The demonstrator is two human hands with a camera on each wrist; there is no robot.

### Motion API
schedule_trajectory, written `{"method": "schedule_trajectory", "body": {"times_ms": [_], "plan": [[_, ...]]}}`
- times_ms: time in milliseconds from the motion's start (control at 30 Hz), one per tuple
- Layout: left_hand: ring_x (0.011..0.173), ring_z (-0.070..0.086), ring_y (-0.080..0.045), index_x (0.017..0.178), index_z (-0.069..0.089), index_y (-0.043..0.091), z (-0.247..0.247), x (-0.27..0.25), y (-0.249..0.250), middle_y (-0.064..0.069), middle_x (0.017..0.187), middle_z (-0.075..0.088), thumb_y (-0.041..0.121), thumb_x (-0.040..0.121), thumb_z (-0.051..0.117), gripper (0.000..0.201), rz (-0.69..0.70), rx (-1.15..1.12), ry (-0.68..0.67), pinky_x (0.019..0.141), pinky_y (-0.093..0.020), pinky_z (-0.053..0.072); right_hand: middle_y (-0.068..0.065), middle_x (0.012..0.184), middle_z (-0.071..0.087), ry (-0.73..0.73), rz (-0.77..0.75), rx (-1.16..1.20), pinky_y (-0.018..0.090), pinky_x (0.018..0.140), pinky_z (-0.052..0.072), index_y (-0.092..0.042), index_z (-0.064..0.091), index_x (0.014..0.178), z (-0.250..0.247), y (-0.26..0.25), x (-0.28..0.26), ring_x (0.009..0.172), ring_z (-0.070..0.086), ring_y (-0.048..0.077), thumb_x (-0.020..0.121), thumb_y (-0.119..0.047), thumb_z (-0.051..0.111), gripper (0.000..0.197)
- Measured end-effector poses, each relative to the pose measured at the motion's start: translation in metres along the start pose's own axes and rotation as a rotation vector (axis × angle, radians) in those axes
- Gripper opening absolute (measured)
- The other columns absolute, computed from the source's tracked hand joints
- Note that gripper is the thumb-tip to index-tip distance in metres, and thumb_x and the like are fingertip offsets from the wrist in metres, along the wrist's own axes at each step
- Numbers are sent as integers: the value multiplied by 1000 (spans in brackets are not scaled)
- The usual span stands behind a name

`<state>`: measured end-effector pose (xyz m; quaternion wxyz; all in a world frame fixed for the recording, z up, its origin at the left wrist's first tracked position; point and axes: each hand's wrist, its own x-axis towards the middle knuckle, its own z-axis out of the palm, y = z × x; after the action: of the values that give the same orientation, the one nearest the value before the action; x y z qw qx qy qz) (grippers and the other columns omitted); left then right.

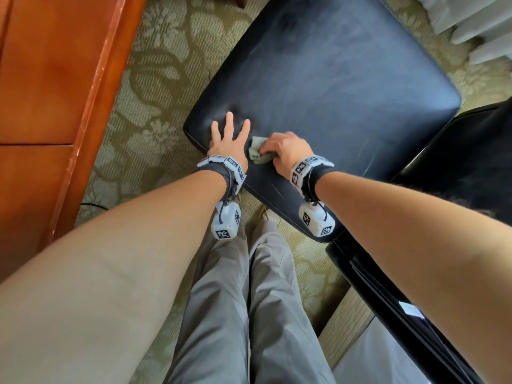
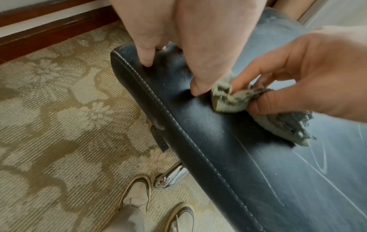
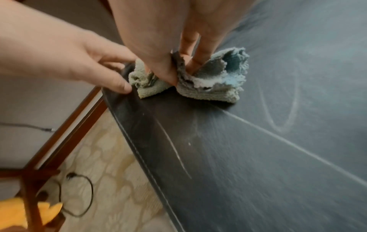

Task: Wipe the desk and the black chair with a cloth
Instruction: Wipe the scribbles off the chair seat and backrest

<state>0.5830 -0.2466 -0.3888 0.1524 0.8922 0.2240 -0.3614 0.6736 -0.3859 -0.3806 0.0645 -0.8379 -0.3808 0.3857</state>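
The black chair seat (image 1: 332, 87) fills the middle of the head view, dusty with pale streaks. My right hand (image 1: 285, 151) grips a crumpled grey-green cloth (image 1: 256, 153) and holds it down on the seat near its front left corner. The same cloth (image 3: 208, 81) is bunched under my right fingers (image 3: 166, 72) in the right wrist view. My left hand (image 1: 228, 134) lies flat with spread fingers on the seat corner, right beside the cloth (image 2: 238, 100). Its fingertips (image 2: 147, 61) press the black leather (image 2: 218, 141). The wooden desk (image 1: 50, 92) stands at the left.
Patterned beige carpet (image 1: 155, 87) lies between desk and chair. The chair's black backrest (image 1: 471, 151) rises at the right. A chrome chair leg (image 2: 170, 177) and my shoes (image 2: 137, 196) are below the seat edge. A black cable (image 3: 79, 194) loops on the floor.
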Motion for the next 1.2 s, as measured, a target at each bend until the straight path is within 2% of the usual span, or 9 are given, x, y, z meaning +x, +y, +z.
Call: {"method": "schedule_trajectory", "body": {"times_ms": [133,267,367,500,633,800,933,1067,1200], "plan": [[149,-8,-41,156,-3,35,5,-3,1,-4,163,-19,12,92,57,91,-12,12,-22,112,-49,33,-8,115,57,-119,-105,-85,35,83,49,-31,65,117,15,1,-13,105,49,22,84,-6,53,43],[149,-8,-41,156,-4,35,9,-6,4,-5,163,-19,13,93,56,90,-26,12,-25,112,-51,33,-13,115,59,-247,-180,-205,32,81,50,-36,67,113,22,3,-23,110,50,19,85,-12,59,38],[149,-8,-41,156,-4,35,11,-8,5,-6,163,-19,11,91,58,93,-32,6,-26,112,-52,32,-13,115,59,-352,-220,-295,36,80,54,-40,68,108,25,5,-31,110,53,20,84,-18,60,34],[149,-8,-41,156,-3,35,12,-7,5,-6,163,-18,9,91,59,93,-30,0,-22,113,-53,30,-9,115,57,-422,-234,-375,31,72,53,-41,69,103,21,12,-36,104,58,22,82,-19,64,31],[149,-10,-41,156,-3,35,13,-4,5,-5,163,-19,6,92,57,93,-30,-5,-31,113,-53,31,-8,109,58,-429,-169,-392,36,72,55,-38,71,91,9,26,-39,97,62,23,74,-15,65,30],[149,-12,-41,156,-1,35,9,-3,9,-5,163,-20,2,89,56,94,-48,-19,-54,115,-54,30,-9,107,61,-233,67,-276,36,77,54,-40,69,92,4,48,-42,104,58,21,74,-18,62,29],[149,-7,-43,156,5,31,1,-7,17,-8,164,-15,5,90,57,88,-84,-26,-27,112,-54,36,-4,106,65,-15,280,1,30,82,52,-38,71,92,0,60,-48,99,61,25,73,-13,60,33],[149,3,-41,154,15,23,-2,-14,36,-13,164,-5,16,91,59,77,-108,-53,44,112,-51,35,-9,85,67,257,618,371,19,69,43,-34,72,87,-5,64,-58,80,61,17,74,-12,57,30],[149,6,-36,153,19,25,-7,-13,55,-8,164,-1,22,90,63,77,0,-17,71,112,-53,32,-11,76,62,446,828,632,20,63,41,-31,70,85,-7,67,-65,70,58,13,73,-13,53,27]]}}
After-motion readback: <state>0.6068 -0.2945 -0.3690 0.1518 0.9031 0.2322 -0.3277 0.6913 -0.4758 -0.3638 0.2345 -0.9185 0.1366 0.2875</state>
